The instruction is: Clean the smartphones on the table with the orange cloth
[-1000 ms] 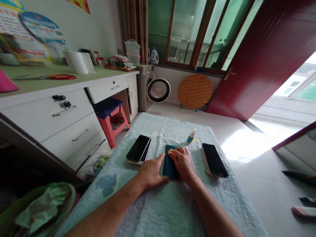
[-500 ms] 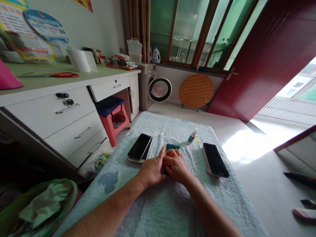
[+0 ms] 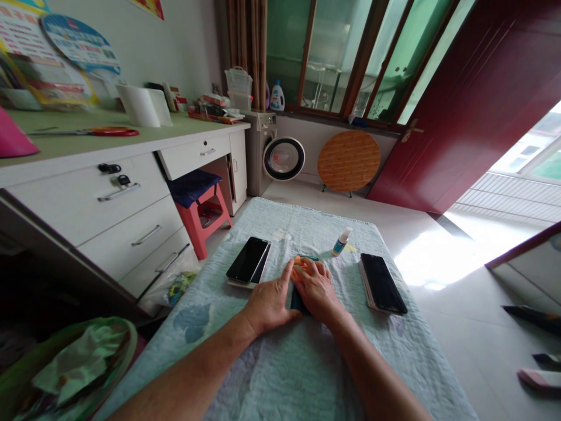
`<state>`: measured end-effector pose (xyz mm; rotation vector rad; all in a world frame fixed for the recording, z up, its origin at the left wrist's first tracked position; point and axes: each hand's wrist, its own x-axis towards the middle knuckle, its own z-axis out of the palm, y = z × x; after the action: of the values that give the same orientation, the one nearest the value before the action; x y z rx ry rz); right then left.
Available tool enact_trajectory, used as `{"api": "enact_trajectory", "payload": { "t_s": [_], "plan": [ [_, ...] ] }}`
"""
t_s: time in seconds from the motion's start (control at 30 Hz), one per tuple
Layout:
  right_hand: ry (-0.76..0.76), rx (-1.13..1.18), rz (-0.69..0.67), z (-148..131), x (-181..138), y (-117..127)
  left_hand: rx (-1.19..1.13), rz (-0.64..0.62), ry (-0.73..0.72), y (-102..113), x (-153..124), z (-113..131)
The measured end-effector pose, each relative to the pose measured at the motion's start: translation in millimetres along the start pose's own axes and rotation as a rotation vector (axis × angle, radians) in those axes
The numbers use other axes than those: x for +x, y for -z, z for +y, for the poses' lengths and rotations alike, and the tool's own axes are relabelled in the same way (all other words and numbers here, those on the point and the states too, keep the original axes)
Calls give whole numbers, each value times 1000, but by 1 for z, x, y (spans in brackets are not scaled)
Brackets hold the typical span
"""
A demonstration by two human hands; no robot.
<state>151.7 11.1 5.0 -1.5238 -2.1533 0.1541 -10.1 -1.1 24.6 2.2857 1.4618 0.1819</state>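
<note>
A teal phone lies on the cloth-covered table, mostly hidden under my hands. My left hand holds it at its left side, index finger pointing forward and thumb by the near end. Pressed flat on the phone is an orange cloth, with the fingers of my right hand over it. To the left, a black-screened phone rests on top of another phone or case. On the right lies a stack topped by a dark phone. A small white-capped spray bottle stands beyond my right hand.
The table has a pale blue quilted cover. At left is a white desk with drawers, and a red stool beside it. A lined waste bin stands near left. Behind are a washing machine with its door open and a round wooden tabletop.
My right hand has moved slightly right and its fingers have straightened over the phone. More of the orange cloth shows now. My left hand stays in place.
</note>
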Motion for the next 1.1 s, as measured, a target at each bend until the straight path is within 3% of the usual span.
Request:
{"api": "enact_trajectory", "payload": {
  "t_s": [0.43, 0.63, 0.77, 0.97, 1.1],
  "plan": [
    [228, 230, -247, -14, -18, 27, -32, 4, -49, -8, 2, -8],
    [138, 266, -115, 10, -19, 22, -7, 42, -111, -5, -2, -4],
    [30, 244, -22, 29, -16, 20, 86, 143, -153, -11, -5, 1],
    [-48, 264, -10, 35, -15, 19, 62, 97, -218, -23, -5, 3],
    [20, 256, -76, 25, -16, 27, 34, 108, -210, -19, -5, 3]
  ]
}}
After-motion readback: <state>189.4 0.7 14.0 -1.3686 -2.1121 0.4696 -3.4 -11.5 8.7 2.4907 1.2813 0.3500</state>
